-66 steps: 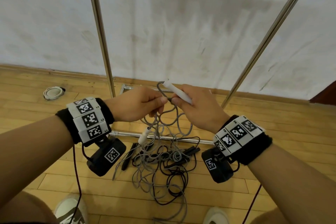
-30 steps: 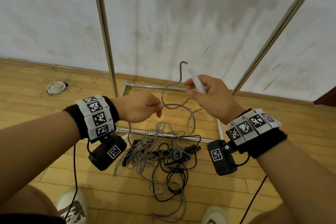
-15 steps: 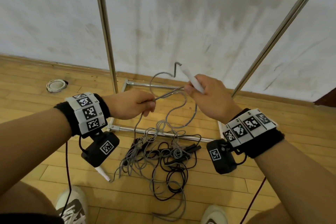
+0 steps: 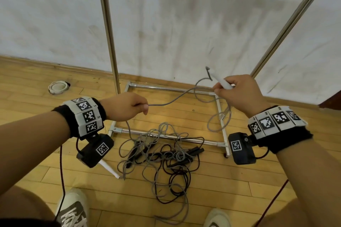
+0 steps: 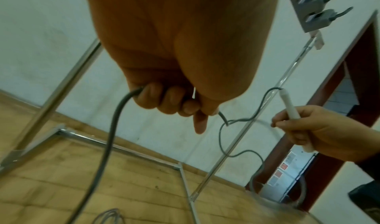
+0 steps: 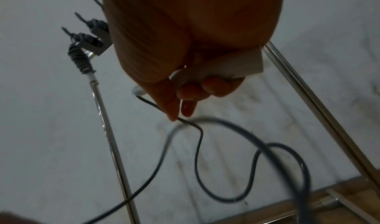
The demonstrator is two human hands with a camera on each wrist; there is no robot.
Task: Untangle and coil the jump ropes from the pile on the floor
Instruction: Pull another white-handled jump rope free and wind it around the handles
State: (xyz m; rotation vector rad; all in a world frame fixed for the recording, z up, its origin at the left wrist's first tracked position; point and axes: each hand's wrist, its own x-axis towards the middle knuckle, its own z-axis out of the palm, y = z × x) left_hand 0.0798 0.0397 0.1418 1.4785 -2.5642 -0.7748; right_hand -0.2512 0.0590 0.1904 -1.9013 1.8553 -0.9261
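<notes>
A pile of tangled grey and black jump ropes (image 4: 162, 153) lies on the wooden floor between my feet and a metal frame. My right hand (image 4: 238, 94) grips a white handle (image 4: 220, 81) of the grey rope (image 4: 173, 100) and pinches the cord just below it; the right wrist view shows the handle (image 6: 222, 69) in my curled fingers. My left hand (image 4: 129, 106) is closed round the grey cord (image 5: 115, 122), which runs down into the pile. A loose loop (image 4: 219, 116) hangs under my right hand. The other white handle (image 4: 109, 168) lies on the floor.
A metal rack stands against the white wall, with its base frame (image 4: 166, 135) just behind the pile and uprights (image 4: 108, 29) on both sides. A white ring (image 4: 58, 86) lies by the skirting at left. My shoes (image 4: 72, 208) are at the near edge.
My hands have moved apart, the left one sliding leftward along the grey cord, so a longer stretch spans between them. The second white handle has dropped to the floor.
</notes>
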